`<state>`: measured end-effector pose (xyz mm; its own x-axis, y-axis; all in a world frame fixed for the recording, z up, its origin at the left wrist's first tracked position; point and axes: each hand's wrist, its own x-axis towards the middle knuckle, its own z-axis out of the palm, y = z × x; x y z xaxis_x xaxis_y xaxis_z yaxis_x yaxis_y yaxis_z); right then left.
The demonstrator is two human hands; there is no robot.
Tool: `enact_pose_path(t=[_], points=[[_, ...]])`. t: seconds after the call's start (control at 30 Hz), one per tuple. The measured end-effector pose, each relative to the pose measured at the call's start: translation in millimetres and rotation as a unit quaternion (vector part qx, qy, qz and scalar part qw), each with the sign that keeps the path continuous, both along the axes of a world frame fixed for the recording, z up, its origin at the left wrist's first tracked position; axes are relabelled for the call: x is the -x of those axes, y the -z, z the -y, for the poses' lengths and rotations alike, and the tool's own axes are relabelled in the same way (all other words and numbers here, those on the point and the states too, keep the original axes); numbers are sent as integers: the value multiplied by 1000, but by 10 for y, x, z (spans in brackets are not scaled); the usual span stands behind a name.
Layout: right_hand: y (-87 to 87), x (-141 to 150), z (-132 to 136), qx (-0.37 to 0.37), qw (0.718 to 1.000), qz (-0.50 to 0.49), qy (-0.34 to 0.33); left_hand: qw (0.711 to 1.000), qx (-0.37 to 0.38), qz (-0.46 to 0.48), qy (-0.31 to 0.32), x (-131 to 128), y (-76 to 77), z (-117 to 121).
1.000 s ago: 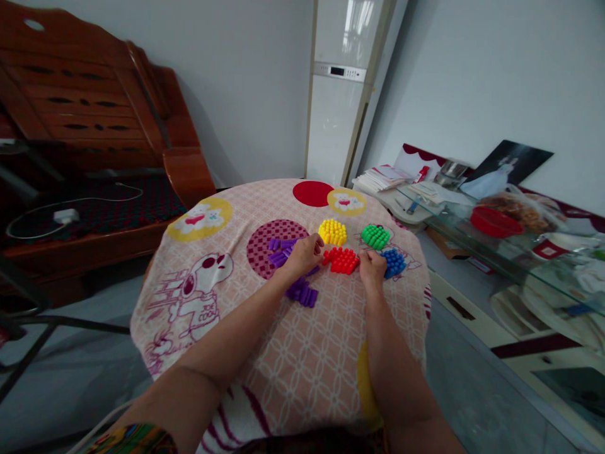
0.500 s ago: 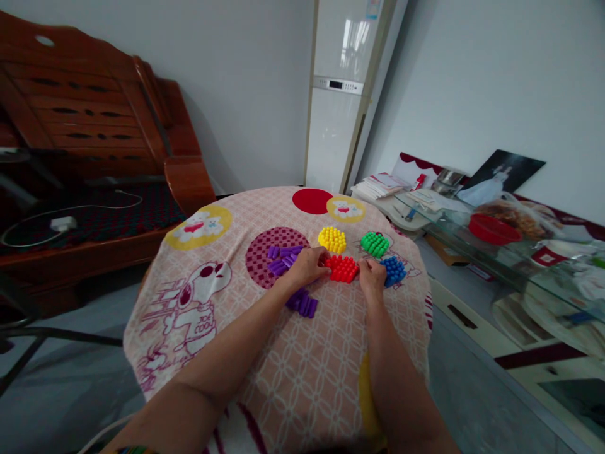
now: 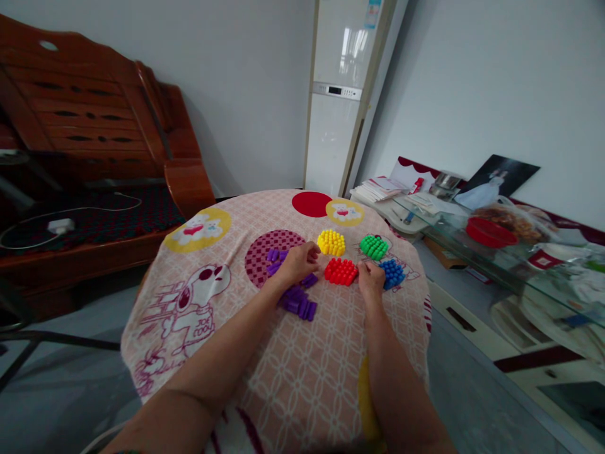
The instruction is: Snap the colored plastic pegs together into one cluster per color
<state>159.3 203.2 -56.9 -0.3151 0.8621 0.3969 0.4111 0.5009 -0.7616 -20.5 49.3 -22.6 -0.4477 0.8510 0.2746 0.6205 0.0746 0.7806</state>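
Observation:
A red cluster of small knobbed plastic pieces [image 3: 341, 272] lies on the round table. At its right edge, my right hand [image 3: 372, 279] has its fingers pinched together against the red pieces. My left hand [image 3: 300, 263] hovers to the left, apart from the red cluster, fingers loosely bent and nothing visible in them. Purple strip-like pieces [image 3: 299, 301] lie loose under and around my left hand and wrist, which hide some of them. Behind the red cluster sit a yellow knobbed cluster [image 3: 331, 243] and a green one [image 3: 374, 247]. A blue cluster [image 3: 392, 273] lies just right of my right hand.
A patterned cloth [image 3: 302, 372] covers the table. On the right, a glass-topped cabinet [image 3: 501, 265] bears papers, a red bowl [image 3: 491, 231] and bags. A wooden bench [image 3: 89, 126] stands at left, and a tall white air conditioner [image 3: 334, 132] at the back.
My left hand has let go of the red cluster's left side and drawn back slightly to the left and up. My right hand stays at the cluster's right edge.

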Motion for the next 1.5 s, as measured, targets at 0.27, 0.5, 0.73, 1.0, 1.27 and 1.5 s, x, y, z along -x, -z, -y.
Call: enact_pose_path(t=[0.27, 0.5, 0.73, 1.0, 1.27, 1.5], points=[[57, -7, -2, -8, 1000, -6, -4, 975, 101, -127, -154, 600, -100, 470], [-87, 20, 264, -198, 978, -59, 19, 957, 156, -156, -188, 713, 81, 494], [-154, 344, 1006, -365, 909, -54, -192, 963, 171, -106, -182, 750, 30, 591], [-25, 378, 1081, -296, 926, -27, -231, 964, 141, -70, -216, 817, 59, 654], [-97, 196, 1134, -169, 961, -22, -218, 979, 130, -73, -142, 779, 26, 671], [-88, -32, 1303, -139, 931, 69, -329, 974, 121, -71, -177, 755, 90, 652]])
